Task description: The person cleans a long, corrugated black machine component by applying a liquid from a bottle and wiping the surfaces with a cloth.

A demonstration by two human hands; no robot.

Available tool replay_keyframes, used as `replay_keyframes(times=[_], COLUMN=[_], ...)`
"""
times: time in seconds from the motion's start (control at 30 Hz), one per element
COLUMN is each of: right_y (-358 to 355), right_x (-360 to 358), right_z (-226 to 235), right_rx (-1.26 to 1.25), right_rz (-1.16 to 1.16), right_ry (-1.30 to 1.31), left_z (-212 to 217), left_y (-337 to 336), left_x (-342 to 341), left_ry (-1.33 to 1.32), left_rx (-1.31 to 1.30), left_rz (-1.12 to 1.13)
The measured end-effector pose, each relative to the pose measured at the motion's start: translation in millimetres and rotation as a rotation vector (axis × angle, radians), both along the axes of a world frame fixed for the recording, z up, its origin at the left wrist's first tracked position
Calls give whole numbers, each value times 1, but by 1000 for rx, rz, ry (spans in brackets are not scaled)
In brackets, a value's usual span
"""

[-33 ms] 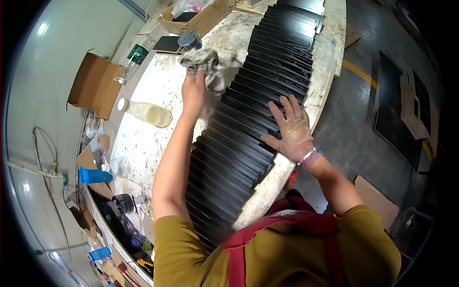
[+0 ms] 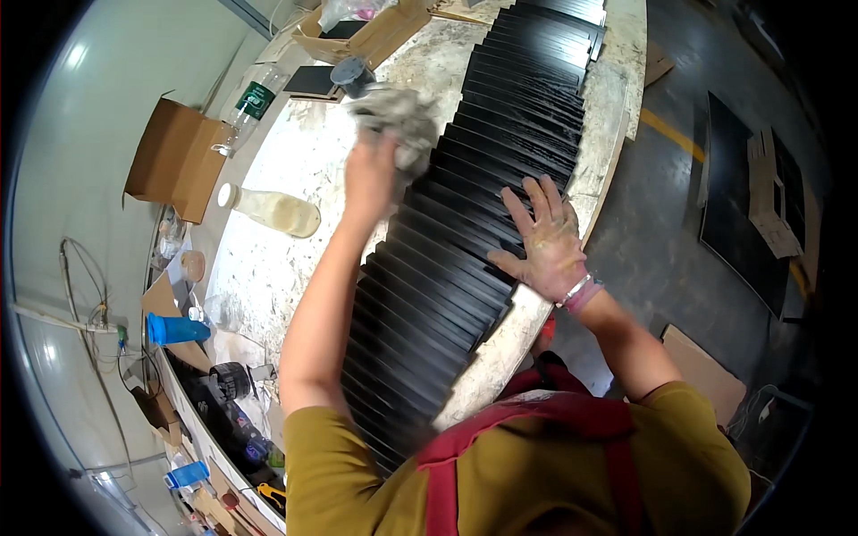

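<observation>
A long row of overlapping black strips or panels (image 2: pixel 465 210) runs across the worktable (image 2: pixel 268 165). My left hand (image 2: pixel 371 174) is closed on a crumpled grey-white rag (image 2: pixel 398 125), blurred by motion, at the left edge of the row. The rag overlaps the edge of the strips; whether it presses on them I cannot tell. My right hand (image 2: pixel 547 239), stained pinkish and yellow, perhaps thinly gloved, lies open with fingers spread on the strips' right ends. Just beyond the rag stands a dark-lidded container (image 2: pixel 353 76).
Left of my left forearm lies a bottle of cloudy pale liquid (image 2: pixel 271 211). Farther left are an open cardboard box (image 2: pixel 174 161) and a green-labelled plastic bottle (image 2: pixel 255 103). Another box (image 2: pixel 366 36) sits at the back. A large black panel (image 2: pixel 742 205) lies on the floor at right.
My left hand and the rag have shifted a little to the right, toward the strips. My right hand keeps its place.
</observation>
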State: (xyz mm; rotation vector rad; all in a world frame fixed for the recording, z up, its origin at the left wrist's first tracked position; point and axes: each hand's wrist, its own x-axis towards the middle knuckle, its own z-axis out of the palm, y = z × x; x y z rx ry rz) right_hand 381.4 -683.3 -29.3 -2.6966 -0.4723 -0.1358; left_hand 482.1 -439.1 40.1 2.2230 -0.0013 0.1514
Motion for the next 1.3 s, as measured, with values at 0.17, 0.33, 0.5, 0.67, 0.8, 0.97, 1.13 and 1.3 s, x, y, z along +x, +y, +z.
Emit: replay_keyframes(times=[0.17,0.33,0.5,0.67,0.8,0.97,1.13,1.3], right_y=[0,11,3,-3,-35,-101,-260,-394], right_x=[-4,-5,-2,-3,-26,-55,-108,-161], right_z=[-11,9,0,9,59,93,76,95], right_rx=[318,-64,-18,-58,1180,1175,1424,1419], right_rz=[-108,33,-3,24,131,-54,-194,-434], right_ry=[-19,38,37,15,178,262,31,-197], left_z=[-61,-76,15,76,85,70,61,29], left_y=[-33,106,79,45,-34,-109,-133,-168], left_x=[-62,15,-23,-66,-104,-107,-89,-94], left_ry=[-358,142,-5,97,251,-277,-114,113], left_rx=[869,90,-700,-1376,-1242,390,-22,-357], left_rz=[-598,223,177,-135,-306,-625,-554,-733])
